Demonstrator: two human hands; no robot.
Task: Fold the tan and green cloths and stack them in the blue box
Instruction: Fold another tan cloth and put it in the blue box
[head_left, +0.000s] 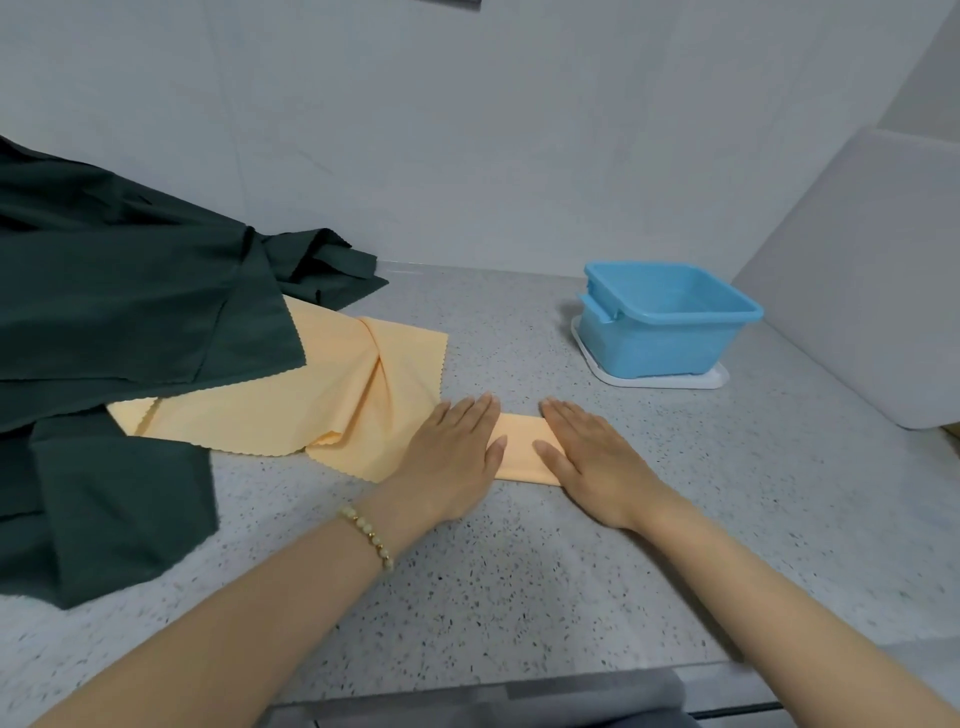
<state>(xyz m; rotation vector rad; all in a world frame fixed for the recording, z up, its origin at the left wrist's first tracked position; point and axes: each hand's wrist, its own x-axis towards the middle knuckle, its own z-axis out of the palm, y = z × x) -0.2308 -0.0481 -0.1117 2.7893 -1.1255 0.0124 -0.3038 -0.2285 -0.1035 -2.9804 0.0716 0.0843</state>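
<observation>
Left hand (457, 460) and right hand (592, 462) press tan cloth (519, 452) (seemingly folded).

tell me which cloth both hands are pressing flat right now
The narrow folded tan strip: the left hand and right hand lie flat on its two ends. The dark green cloths lie rumpled at the left, clear of both hands.

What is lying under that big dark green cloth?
Loose tan cloth sticks out from under the green cloth, on the speckled counter. How far it runs underneath, and anything else there, is covered.
</observation>
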